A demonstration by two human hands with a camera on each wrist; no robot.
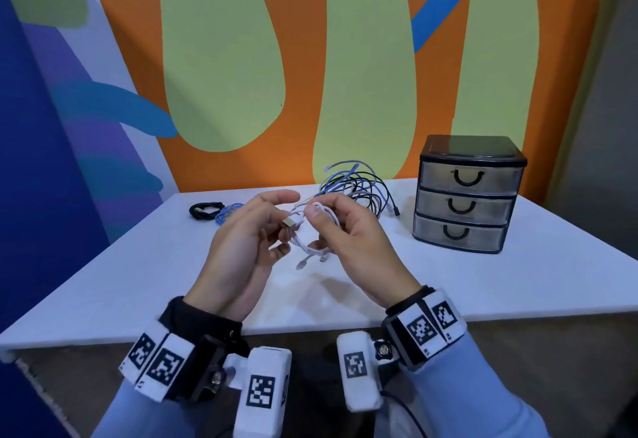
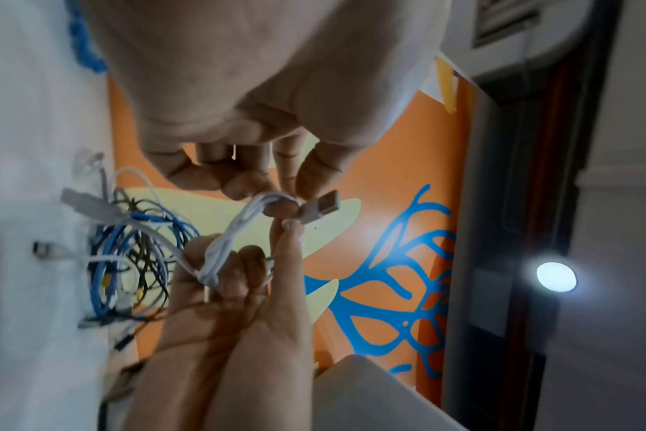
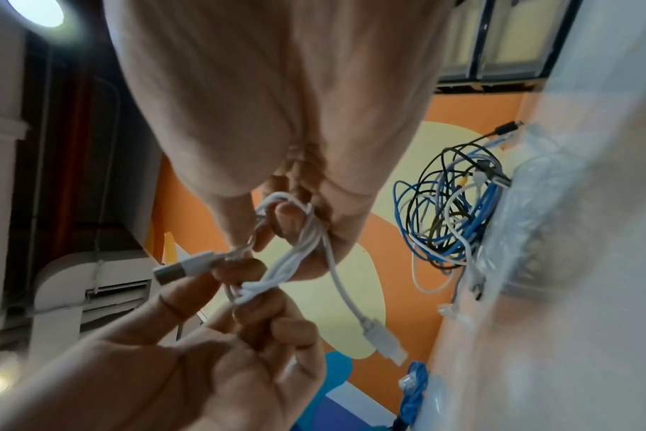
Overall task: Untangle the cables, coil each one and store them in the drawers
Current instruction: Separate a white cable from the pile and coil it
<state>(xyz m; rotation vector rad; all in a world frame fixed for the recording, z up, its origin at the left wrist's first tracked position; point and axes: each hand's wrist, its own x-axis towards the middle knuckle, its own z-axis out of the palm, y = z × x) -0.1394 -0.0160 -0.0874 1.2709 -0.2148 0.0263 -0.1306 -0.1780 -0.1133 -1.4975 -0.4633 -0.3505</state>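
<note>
A person's two hands are raised above a white worktop (image 1: 145, 265), working together on a white cable (image 1: 316, 230) bundled into a small coil between them. The left hand (image 1: 241, 244) pinches the coil near its flat metal plug (image 2: 319, 207), with the index finger stretched out above. The right hand (image 1: 348, 240) grips the other side of the coil, thumb pressed on top and fingers curled beneath; two short ends with small plugs hang below it. Behind the hands, near the back edge of the worktop, lies a tangle of blue, black and grey cables (image 1: 359, 185). To the left of it sit a coiled black cable (image 1: 205, 210) and, just beside that, a coiled blue cable (image 1: 226, 214). On the right stands a small chest of three drawers (image 1: 466, 196), all closed.
</note>
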